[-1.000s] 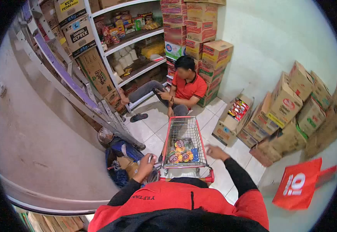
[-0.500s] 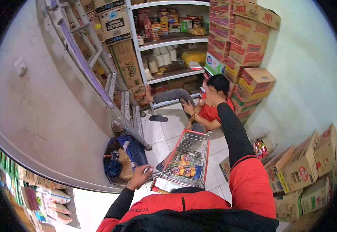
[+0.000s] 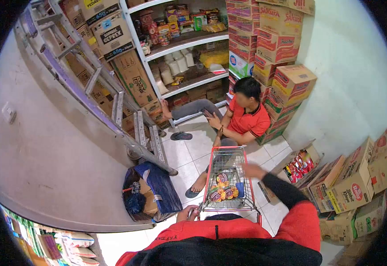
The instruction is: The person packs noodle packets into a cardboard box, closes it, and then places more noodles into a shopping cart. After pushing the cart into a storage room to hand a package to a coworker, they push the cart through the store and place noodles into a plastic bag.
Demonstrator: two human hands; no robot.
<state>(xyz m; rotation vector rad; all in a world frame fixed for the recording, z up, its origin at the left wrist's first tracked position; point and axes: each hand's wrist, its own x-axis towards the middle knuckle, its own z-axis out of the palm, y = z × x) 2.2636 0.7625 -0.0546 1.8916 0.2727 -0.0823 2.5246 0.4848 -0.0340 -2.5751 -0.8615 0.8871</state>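
A small shopping cart with a red rim and wire sides stands right in front of me. In its basket lie several colourful round-patterned packs and a blue item. My left hand is closed around a small dark object beside the near left corner of the cart. My right hand is at the cart's right side, smeared by motion, and its fingers cannot be made out clearly. Beyond the cart a person in a red shirt sits on the floor with a dark object in hand.
At the left a ladder leans near stacked boxes. A blue bag holds cardboard. Shelves with goods stand at the back. Cartons are stacked behind the person, and more cartons lie at the right. A sandal lies on the floor.
My right hand has come down from near the seated person's head to the cart's right side. My left hand has moved right, closer to the cart. The person's face is no longer covered by my arm.
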